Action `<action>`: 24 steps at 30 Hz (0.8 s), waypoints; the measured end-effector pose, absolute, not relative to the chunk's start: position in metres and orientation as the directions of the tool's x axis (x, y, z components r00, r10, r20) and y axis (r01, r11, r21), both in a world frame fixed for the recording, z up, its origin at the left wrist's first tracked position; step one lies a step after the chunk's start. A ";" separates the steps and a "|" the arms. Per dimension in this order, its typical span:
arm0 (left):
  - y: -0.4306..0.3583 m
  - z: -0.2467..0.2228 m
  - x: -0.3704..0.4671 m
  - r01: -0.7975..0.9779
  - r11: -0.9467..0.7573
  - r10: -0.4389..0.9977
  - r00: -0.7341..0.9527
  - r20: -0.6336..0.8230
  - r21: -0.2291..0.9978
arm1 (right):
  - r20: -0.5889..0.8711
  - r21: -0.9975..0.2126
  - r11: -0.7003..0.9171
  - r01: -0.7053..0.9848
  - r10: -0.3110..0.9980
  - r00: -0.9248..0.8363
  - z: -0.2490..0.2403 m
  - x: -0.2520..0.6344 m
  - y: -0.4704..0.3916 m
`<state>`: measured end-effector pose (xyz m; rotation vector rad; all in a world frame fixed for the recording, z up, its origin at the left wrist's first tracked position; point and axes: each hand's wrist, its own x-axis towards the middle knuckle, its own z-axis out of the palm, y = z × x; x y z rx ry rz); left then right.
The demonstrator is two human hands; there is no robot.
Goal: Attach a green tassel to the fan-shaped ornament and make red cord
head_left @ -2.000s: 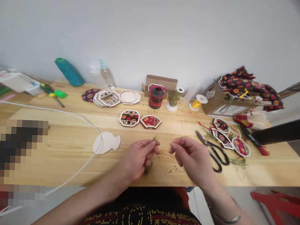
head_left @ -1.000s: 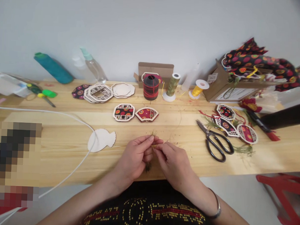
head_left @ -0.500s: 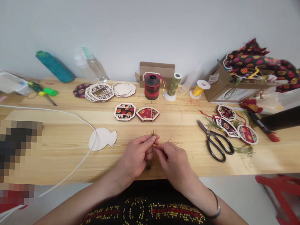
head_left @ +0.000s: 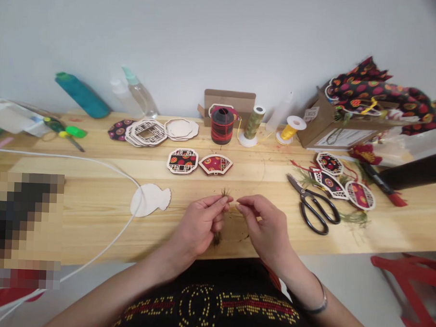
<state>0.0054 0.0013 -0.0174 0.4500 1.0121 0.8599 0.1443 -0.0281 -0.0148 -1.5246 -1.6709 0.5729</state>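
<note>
In the head view my left hand (head_left: pixel 203 224) is closed around a bundle of olive-brown threads (head_left: pixel 216 239), like a tassel. Its frayed upper tip stands out above the thumb, and the lower end hangs below the fist. Just to the right, my right hand (head_left: pixel 265 228) pinches thumb and forefinger together near the bundle; what lies between them is too small to make out. Beyond the hands lie a fan-shaped ornament (head_left: pixel 215 164) and an octagonal ornament (head_left: pixel 182 161), both framed in pale lattice over patterned fabric.
Black-handled scissors (head_left: pixel 315 206) lie at right, beside finished-looking ornaments (head_left: pixel 329 183) with tassels. Thread spools (head_left: pixel 221 126) and a cardboard box (head_left: pixel 316 117) line the wall. A white cable (head_left: pixel 113 166) crosses a white vase-shaped piece (head_left: pixel 151 199) at left.
My right hand has moved slightly right, away from the left, opening a small gap between the fingertips. The left hand keeps hold of the thread bundle.
</note>
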 end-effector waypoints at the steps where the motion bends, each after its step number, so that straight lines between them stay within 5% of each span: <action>1: 0.001 -0.018 0.006 -0.410 0.602 0.798 0.263 -0.542 0.686 | 0.274 -0.767 0.206 0.608 0.962 0.020 -0.014 0.143 -0.028; 9: -0.001 -0.020 0.007 -0.379 0.600 0.798 0.338 -0.498 0.705 | 0.382 -0.696 0.367 0.617 0.917 -0.114 -0.017 0.135 -0.026; 18: -0.001 -0.016 0.006 -0.303 0.617 0.781 0.352 -0.517 0.726 | 0.285 -0.844 0.217 0.491 0.956 0.068 -0.013 0.143 -0.015; 24: -0.003 -0.018 0.006 -0.270 0.623 0.771 0.372 -0.517 0.735 | 0.072 -0.967 0.042 0.249 0.991 0.113 -0.017 0.146 -0.009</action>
